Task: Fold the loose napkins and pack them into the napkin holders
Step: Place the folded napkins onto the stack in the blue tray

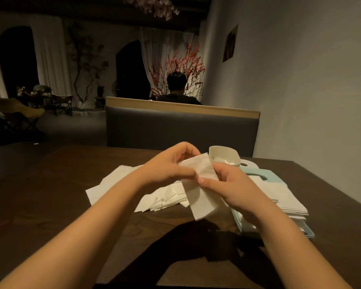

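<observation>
Both hands hold one white napkin [198,192] above the dark wooden table [50,205]. My left hand [171,163] pinches its upper left edge, and my right hand [227,186] grips its right side with thumb on top. The napkin hangs folded, its lower corner pointing down. Beneath it lies a spread of loose white napkins [121,182]. To the right, a pale blue napkin holder [258,174] lies flat with a stack of napkins [288,203] on it. A cream cup-shaped holder [223,155] stands behind my hands.
A grey padded booth back [175,128] with a wooden top stands just beyond the table's far edge. A person sits behind it, facing away. A plain wall runs along the right. Dark chairs stand at the far left.
</observation>
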A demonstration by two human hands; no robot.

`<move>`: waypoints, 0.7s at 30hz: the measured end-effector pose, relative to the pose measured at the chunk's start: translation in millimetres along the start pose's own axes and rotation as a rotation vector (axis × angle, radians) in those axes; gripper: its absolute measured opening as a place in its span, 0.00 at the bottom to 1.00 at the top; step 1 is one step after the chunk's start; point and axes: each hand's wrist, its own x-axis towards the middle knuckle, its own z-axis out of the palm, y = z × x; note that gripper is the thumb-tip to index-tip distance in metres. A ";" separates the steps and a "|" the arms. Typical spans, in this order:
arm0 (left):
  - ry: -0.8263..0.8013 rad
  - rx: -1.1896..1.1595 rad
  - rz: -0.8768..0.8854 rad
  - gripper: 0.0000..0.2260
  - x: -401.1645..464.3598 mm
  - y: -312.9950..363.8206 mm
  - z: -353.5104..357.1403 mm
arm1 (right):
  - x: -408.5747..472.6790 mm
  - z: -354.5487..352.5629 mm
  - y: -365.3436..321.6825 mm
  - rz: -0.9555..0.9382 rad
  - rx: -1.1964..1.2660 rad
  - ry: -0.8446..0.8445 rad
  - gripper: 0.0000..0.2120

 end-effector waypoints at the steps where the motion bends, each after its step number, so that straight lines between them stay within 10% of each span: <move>1: 0.038 -0.063 0.025 0.23 4.6 4.7 4.5 | -1.8 -6.7 -4.1 0.025 0.064 0.011 0.09; 13: 0.446 -0.311 -0.101 0.17 75.3 8.4 102.5 | -11.1 -128.0 39.3 0.324 0.079 0.481 0.09; 21: 0.365 -0.451 -0.323 0.22 83.1 -12.9 145.9 | -12.4 -139.3 79.7 0.558 -0.180 0.329 0.06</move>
